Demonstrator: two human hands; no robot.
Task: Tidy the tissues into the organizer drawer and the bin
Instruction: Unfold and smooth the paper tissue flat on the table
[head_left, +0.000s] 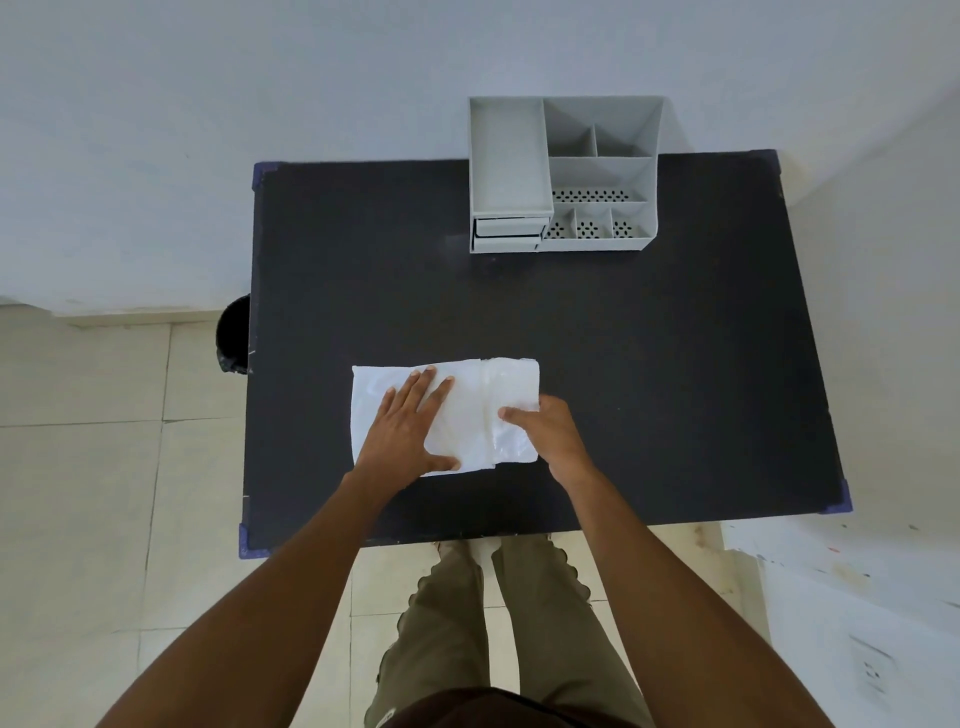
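Observation:
A white tissue pack in clear plastic wrap lies flat on the black table, near its front middle. My left hand rests flat on the pack's left half, fingers spread. My right hand pinches the pack's right edge, thumb on top. A grey desk organizer stands at the table's far edge; two small drawers sit shut at its lower left. A black bin stands on the floor by the table's left side, mostly hidden by the table.
The table's corners have purple guards. A pale wall rises behind the organizer. Tiled floor lies to the left, and my legs show below the table's front edge. White paper sheets lie on the floor at the right.

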